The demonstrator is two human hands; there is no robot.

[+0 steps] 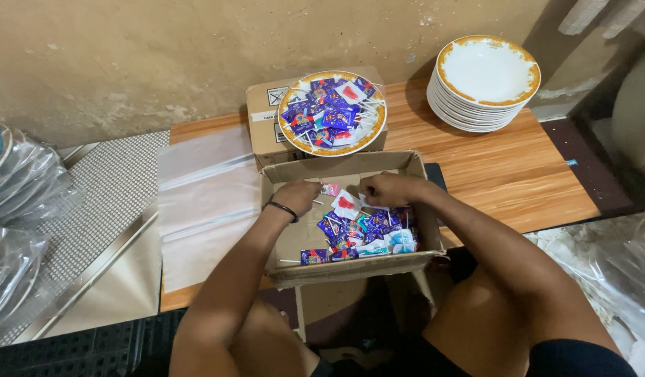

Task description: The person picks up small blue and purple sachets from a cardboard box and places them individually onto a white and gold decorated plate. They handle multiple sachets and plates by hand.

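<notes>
The wrapped lollipops [357,234], mostly purple with a few white-and-red and pale blue ones, lie in a loose heap in the right half of an open cardboard box [287,241] that rests on the person's lap against the edge of the low wooden table [504,174]. Both hands are inside the box at its far end: the left hand [296,195], a dark band at its wrist, is curled with the fingertips gathered near a pink-wrapped sweet, though whether it actually pinches one cannot be told; the right hand [384,188] is closed loosely over the sticks of some lollipops, seemingly holding a small bunch. Just beyond the box, a gold-rimmed plate [332,113] sits on a smaller closed carton [263,119] and already carries a good pile of the same sweets, so the moving of sweets appears partly done, with a fair heap left in the box. To the right stands a stack of empty matching plates [484,82]. Clear plastic bags [207,202] lie flat on the table to the left.
</notes>
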